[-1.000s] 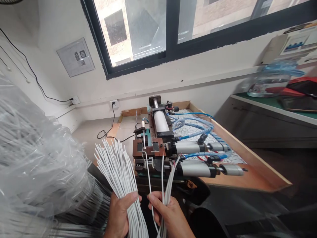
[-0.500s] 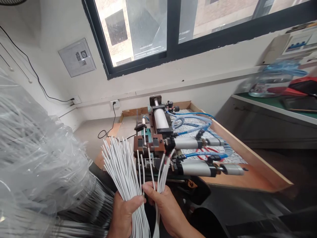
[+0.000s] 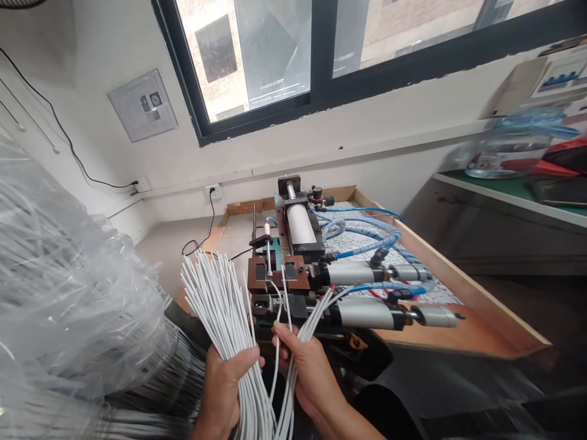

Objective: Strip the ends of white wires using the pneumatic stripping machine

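Note:
My left hand (image 3: 229,379) is wrapped round a thick bundle of white cables (image 3: 215,305), their cut ends fanning upward. Close to its right, my right hand (image 3: 307,360) grips a smaller bunch of white cables (image 3: 316,318); a few of these show reddish tips. Two single cables stand between the bundles, one bent and pinched at the right thumb and fingertips. Just beyond the hands is a pneumatic machine (image 3: 279,272) with brown clamp blocks and silver cylinders (image 3: 367,313). The lower ends of both bundles run out of the frame.
Plastic-wrapped stacks of cable (image 3: 68,293) rise on the left. The machine sits in a wooden-edged tray (image 3: 458,275) with blue air hoses (image 3: 362,235). At the right, a green-topped shelf (image 3: 504,186) bears a plastic jug (image 3: 509,150). A window (image 3: 275,61) is above.
My right hand has shifted slightly right and up, away from the left, drawing a cable from the large bundle. The left hand's bundle has tilted a little left.

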Available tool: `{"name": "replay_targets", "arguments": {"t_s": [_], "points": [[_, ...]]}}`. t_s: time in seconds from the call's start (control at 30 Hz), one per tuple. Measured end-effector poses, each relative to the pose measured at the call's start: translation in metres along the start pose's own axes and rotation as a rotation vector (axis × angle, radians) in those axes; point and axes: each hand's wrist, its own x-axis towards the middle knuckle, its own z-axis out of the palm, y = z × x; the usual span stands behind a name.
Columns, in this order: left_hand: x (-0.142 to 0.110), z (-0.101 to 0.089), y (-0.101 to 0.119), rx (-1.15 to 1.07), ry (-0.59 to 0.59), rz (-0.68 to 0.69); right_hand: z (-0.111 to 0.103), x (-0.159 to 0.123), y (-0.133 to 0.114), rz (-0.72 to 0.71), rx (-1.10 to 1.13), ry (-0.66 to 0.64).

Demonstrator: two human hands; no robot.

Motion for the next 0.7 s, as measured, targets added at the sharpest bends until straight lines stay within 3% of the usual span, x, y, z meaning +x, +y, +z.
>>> {"name": "replay_targets", "arguments": {"t_s": [0.2, 0.37, 0.7], "points": [[0.001, 0.001, 0.001, 0.014, -0.021, 0.022, -0.003, -0.006, 0.0, -0.033, -0.03, -0.008], [-0.001, 0.002, 0.001, 0.016, -0.008, -0.002, -0.001, -0.004, 0.006, -0.048, -0.004, 0.098], [0.001, 0.002, 0.003, 0.014, -0.009, -0.023, 0.005, 0.008, 0.001, 0.106, 0.132, 0.103]]}}
